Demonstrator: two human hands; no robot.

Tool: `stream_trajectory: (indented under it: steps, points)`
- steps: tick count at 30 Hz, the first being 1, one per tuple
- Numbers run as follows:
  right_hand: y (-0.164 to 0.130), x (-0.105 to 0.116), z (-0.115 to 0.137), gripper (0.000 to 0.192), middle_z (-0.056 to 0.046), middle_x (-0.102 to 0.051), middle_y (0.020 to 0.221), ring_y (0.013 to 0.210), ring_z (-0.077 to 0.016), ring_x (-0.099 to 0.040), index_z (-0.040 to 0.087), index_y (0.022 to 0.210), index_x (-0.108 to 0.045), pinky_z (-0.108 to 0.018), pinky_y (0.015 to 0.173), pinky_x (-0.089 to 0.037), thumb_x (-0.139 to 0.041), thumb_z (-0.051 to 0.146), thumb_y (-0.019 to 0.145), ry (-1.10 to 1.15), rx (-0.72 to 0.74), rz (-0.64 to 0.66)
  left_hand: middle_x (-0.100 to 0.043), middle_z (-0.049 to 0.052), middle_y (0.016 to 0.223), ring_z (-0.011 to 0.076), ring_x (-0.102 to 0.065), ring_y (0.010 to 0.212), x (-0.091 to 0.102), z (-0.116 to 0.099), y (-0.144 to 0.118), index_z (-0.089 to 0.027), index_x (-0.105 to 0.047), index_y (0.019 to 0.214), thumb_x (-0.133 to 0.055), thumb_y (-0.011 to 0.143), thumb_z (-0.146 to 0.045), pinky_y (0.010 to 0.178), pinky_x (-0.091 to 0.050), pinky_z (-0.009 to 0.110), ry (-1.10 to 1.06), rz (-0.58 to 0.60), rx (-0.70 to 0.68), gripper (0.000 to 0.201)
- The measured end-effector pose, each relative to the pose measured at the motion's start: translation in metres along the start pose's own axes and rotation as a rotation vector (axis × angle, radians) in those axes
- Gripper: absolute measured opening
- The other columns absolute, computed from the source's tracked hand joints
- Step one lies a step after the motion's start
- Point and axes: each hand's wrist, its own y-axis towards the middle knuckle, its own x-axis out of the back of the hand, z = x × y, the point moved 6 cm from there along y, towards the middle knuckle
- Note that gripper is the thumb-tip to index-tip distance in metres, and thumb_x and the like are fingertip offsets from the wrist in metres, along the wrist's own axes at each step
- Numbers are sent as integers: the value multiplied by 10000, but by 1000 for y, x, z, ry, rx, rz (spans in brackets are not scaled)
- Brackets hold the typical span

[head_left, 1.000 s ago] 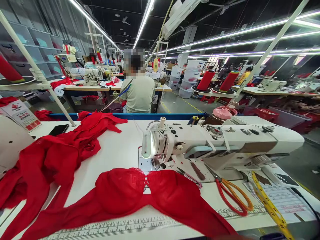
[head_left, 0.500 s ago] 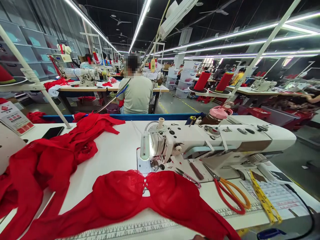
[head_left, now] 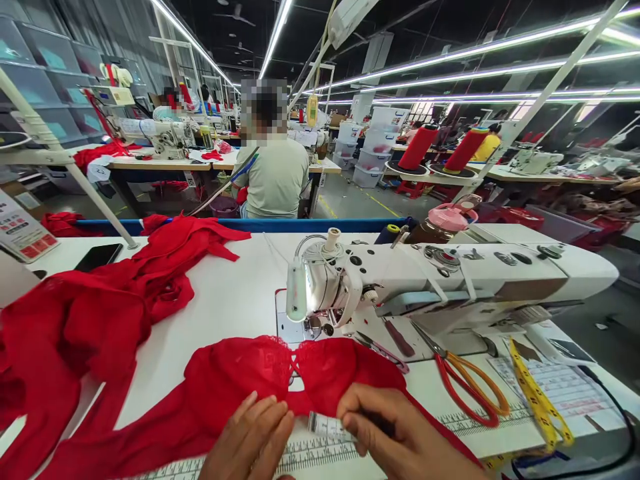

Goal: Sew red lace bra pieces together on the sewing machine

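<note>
A heap of red cloth [head_left: 85,327] lay well left of the hands. The left hand [head_left: 250,437] rested fingers-down, loosely spread, on the bra [head_left: 260,380], gripping nothing. The right hand [head_left: 400,437] pinched a white label [head_left: 325,425] just beside it. Scissors [head_left: 465,383] lay to its right.

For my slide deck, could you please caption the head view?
Both hands, left hand and right hand, hold a small white label at a red bra before a sewing machine.

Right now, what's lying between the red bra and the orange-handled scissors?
In the head view, small thread snips lie on the table between the red bra and the orange-handled scissors.
</note>
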Motion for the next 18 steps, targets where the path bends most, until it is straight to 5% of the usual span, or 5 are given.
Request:
stream_trajectory:
  steps: [3,7,11,18]
  points:
    - [19,-14,-3,256,51,-519,699,554,-97,-436,204,833,-569,-222,505,-322,-496,381,1003,106,-39,44,-767,47,1116,210,-688,1143,-17,-3,-6,-154,-728,1093,-454,1059,-453,1267,-249,448,10,-72,24,407]
    - [44,-20,-19,181,41,-594,694,698,-125,-514,186,726,-608,-245,631,-333,-585,221,901,-174,-61,-66,-785,46,1017,210,-720,1050,-32,-10,-16,-156,-743,1068,-427,1069,-441,1266,-233,520,13,-180,118,425]
    - [52,-19,-32,157,24,-673,754,764,-151,-561,186,740,-650,-263,682,-352,-576,198,878,-252,-115,-104,-786,42,1044,195,-720,1049,-34,-8,-16,-151,-735,1119,-423,1073,-447,1275,-198,535,3,-165,120,433]
    - [52,-18,-35,156,24,-675,756,767,-159,-572,194,732,-643,-270,684,-359,-570,200,869,-270,-150,-105,-775,33,1115,172,-701,1074,-31,-2,-15,-142,-697,1233,-436,1077,-434,1286,-78,574,110,27,-14,422]
